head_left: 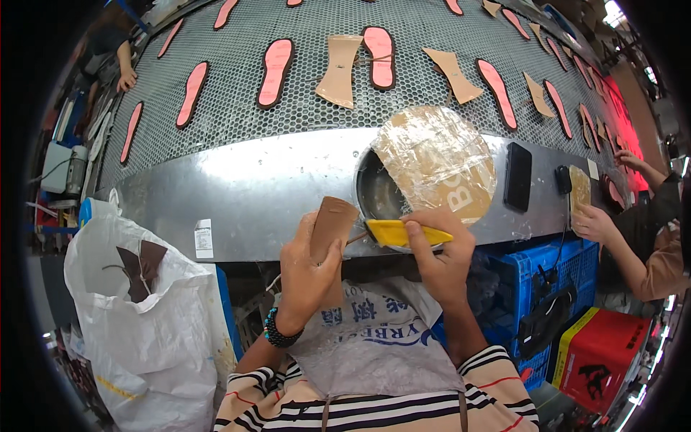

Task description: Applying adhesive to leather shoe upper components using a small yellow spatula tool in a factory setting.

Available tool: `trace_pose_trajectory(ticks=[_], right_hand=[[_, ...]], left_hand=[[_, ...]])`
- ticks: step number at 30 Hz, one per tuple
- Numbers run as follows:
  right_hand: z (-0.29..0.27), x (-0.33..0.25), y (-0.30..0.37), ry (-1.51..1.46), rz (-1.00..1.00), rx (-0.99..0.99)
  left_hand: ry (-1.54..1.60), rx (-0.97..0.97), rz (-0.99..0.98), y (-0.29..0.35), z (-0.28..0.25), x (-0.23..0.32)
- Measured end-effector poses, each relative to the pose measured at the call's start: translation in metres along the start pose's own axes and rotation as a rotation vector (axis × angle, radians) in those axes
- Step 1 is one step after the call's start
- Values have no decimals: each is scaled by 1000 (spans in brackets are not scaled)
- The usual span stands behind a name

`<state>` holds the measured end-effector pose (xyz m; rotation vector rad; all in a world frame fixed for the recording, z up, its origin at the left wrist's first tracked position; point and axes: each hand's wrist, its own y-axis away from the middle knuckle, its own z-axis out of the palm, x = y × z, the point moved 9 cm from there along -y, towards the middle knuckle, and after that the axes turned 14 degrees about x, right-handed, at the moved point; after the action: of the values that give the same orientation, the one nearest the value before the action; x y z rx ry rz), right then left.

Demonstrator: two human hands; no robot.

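My left hand (306,270) is closed around a curved brown leather piece (335,225), which stands up out of my grip. In my right hand (440,255) is a flat yellow brush (392,232), its dark end pointing left toward the leather, with a small gap between them. Just beyond the brush sits a round metal pot (376,189). A cardboard lid (439,155) with shiny, dried-looking film covers most of it. A thin brown strap (356,237) shows between my hands, partly hidden.
A metal ledge (266,180) borders a mesh conveyor (237,79) carrying pink insoles (276,72) and tan leather pieces (338,68). A black phone (517,176) lies right of the pot. A white sack (151,309) hangs at left; a blue crate (518,281) stands right. Co-workers' hands (594,223) are beyond.
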<state>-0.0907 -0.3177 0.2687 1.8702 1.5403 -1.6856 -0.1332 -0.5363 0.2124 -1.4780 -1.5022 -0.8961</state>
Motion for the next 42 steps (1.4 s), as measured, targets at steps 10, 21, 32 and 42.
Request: trace_pose_trajectory(ticks=[10, 21, 32, 42], right_hand=[[-5, 6, -4, 83, -56, 8], [15, 16, 3, 39, -40, -168], [23, -46, -5, -295, -246, -333], [30, -62, 26, -266, -332, -486]], left_hand=[[747, -121, -680, 34, 7, -61], [941, -394, -823, 126, -25, -95], [751, -20, -532, 31, -37, -49], [996, 89, -635, 18, -38, -52]])
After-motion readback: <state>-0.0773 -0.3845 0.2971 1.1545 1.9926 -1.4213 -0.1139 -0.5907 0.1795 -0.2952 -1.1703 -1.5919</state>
